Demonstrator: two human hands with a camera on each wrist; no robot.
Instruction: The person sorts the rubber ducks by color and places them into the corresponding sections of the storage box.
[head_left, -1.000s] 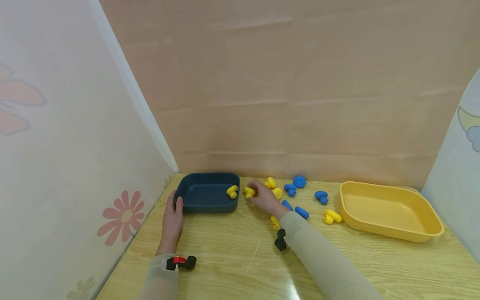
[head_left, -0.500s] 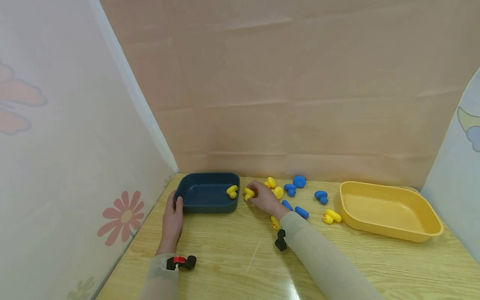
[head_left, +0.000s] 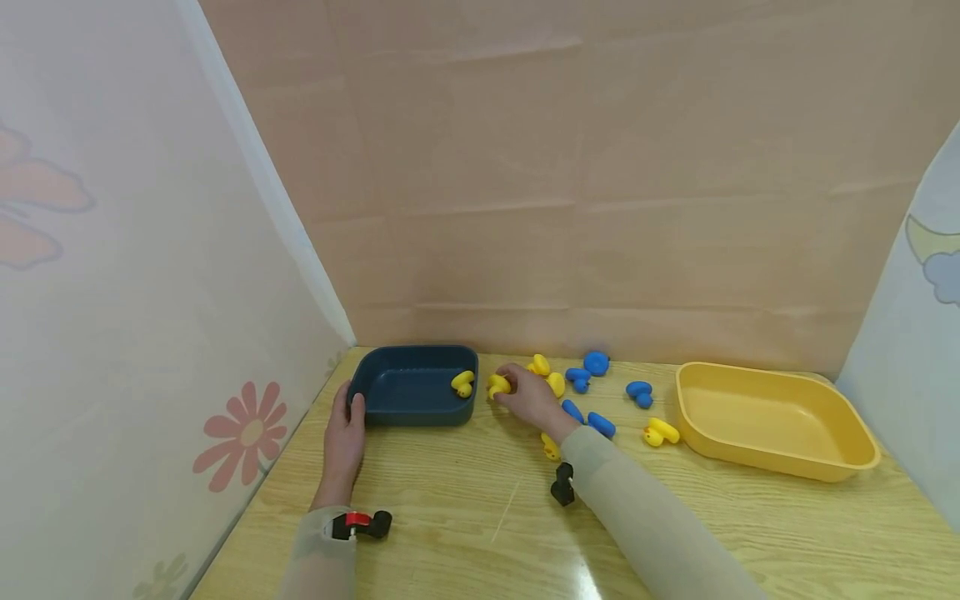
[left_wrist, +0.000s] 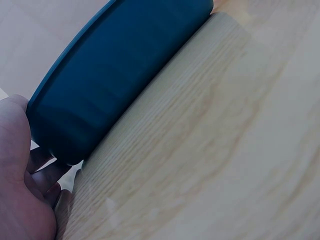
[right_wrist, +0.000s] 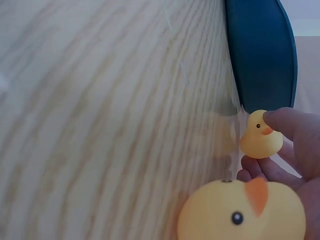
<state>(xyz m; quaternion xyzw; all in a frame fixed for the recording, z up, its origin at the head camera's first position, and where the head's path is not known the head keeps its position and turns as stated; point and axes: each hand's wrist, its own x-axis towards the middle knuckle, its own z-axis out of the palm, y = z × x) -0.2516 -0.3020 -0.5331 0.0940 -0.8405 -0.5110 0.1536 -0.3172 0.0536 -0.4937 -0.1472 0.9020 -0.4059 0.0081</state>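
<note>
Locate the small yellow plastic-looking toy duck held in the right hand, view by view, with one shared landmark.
Head: yellow duck, below centre, in the grip of the right hand.
Left wrist: not visible.
Right wrist: right of centre, above a nearer duck.
Shared landmark: dark blue rectangular plastic-looking tray, in all three.

From here, the right hand [head_left: 531,397] hides one side of the yellow duck [head_left: 497,386] it pinches, and its sleeve [head_left: 645,517], cut off at the bottom edge, partly covers another duck [head_left: 550,447]. In the left wrist view the dark blue tray [left_wrist: 120,75] runs off the top, its inside out of sight.
</note>
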